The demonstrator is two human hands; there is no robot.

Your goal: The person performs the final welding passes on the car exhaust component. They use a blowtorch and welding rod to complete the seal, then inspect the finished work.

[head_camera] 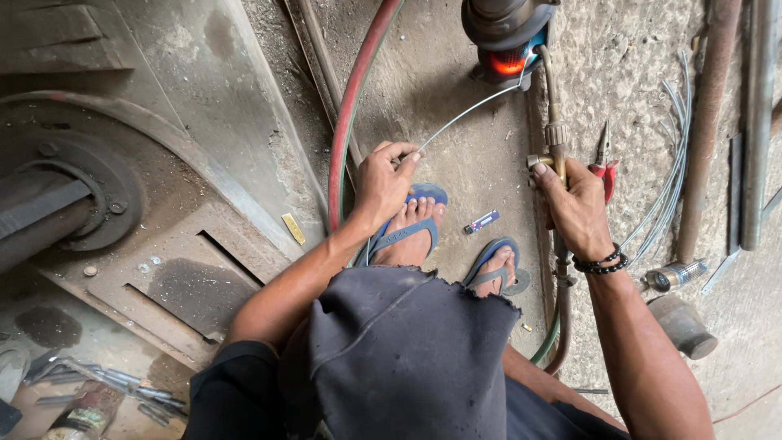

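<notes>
Around the squatting person's blue sandals on the gritty concrete floor (472, 106) lie a small lighter (481, 222), red-handled pliers (604, 163), a bundle of grey wire rods (668, 187) and a red hose (346, 114). Left hand (383, 183) pinches a thin filler wire (468, 110) between thumb and fingertips, its far end at the glowing metal piece (507, 37). Right hand (577, 208) is wrapped tightly around a brass torch (555, 134). Open floor lies between the hands; pipes crowd the right edge.
</notes>
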